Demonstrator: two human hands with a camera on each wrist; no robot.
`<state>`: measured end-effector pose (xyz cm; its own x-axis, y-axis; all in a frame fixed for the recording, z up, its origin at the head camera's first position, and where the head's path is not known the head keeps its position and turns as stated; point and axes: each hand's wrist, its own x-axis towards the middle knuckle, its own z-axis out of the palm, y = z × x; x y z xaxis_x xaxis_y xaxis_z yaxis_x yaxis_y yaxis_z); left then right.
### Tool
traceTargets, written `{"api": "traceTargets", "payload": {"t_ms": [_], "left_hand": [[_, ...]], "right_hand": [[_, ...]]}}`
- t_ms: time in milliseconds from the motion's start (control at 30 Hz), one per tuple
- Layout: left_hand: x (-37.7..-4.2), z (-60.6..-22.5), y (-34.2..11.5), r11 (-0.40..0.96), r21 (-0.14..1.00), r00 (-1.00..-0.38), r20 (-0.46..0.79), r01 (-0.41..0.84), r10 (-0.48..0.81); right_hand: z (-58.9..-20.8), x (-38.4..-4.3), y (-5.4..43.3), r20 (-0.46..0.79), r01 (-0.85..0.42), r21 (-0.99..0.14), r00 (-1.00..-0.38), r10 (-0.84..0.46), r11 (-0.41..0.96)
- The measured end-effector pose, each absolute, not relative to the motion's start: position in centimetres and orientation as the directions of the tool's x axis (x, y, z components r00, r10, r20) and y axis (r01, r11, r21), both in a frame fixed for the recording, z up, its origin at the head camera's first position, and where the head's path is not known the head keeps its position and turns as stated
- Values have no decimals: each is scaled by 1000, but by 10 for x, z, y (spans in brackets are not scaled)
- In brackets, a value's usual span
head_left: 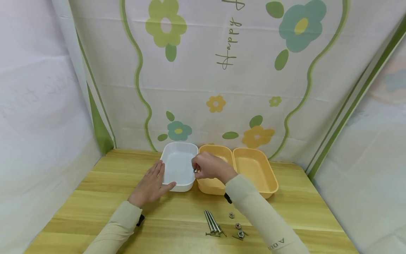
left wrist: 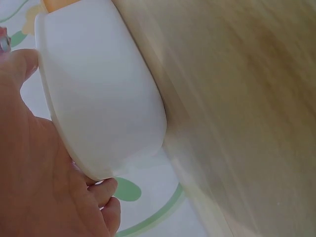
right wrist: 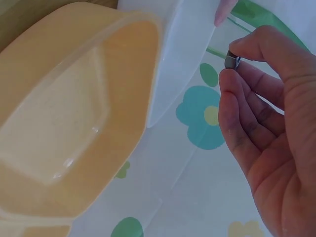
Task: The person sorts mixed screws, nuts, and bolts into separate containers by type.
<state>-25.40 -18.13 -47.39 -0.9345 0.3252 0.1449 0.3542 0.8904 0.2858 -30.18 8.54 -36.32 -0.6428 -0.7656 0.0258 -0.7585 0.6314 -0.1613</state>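
Note:
My right hand (head_left: 211, 166) pinches a small metal hex nut (right wrist: 231, 60) between thumb and index finger. It hovers over the right edge of the white bin (head_left: 178, 164), next to the middle yellow-orange bin (head_left: 211, 187). In the right wrist view the other fingers curl loosely below the nut. My left hand (head_left: 150, 185) rests on the white bin's near left corner, its fingers along the left rim and its thumb stretched over the front rim. Nothing shows inside the white bin in the head view. The right forearm and hand hide part of the middle bin.
Another yellow-orange bin (head_left: 253, 173) stands at the right end of the row, against the flowered cloth (head_left: 190, 81). Nearer on the wooden table lie several long bolts (head_left: 211, 222), loose nuts (head_left: 238, 225) and small screws (head_left: 237, 237), close to the right sleeve.

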Motion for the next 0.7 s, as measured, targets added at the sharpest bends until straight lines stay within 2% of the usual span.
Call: {"api": "traceTargets", "payload": {"t_ms": [300,433,700], "left_hand": [[-252,-471,-182,889,289,-934,130,356,332],[-251,-469,-182,892,277,-934,126,356,334],[-250,-469,-183,890,276,-931,135,363,338]], "right_hand": [[-373,-315,53,-5,-721,-147,-684,-730,677],[-383,-322,42,6,-718,-134,-690,-723,684],[-412,-335,32,60,-657,-179,-751,-658,733]]}}
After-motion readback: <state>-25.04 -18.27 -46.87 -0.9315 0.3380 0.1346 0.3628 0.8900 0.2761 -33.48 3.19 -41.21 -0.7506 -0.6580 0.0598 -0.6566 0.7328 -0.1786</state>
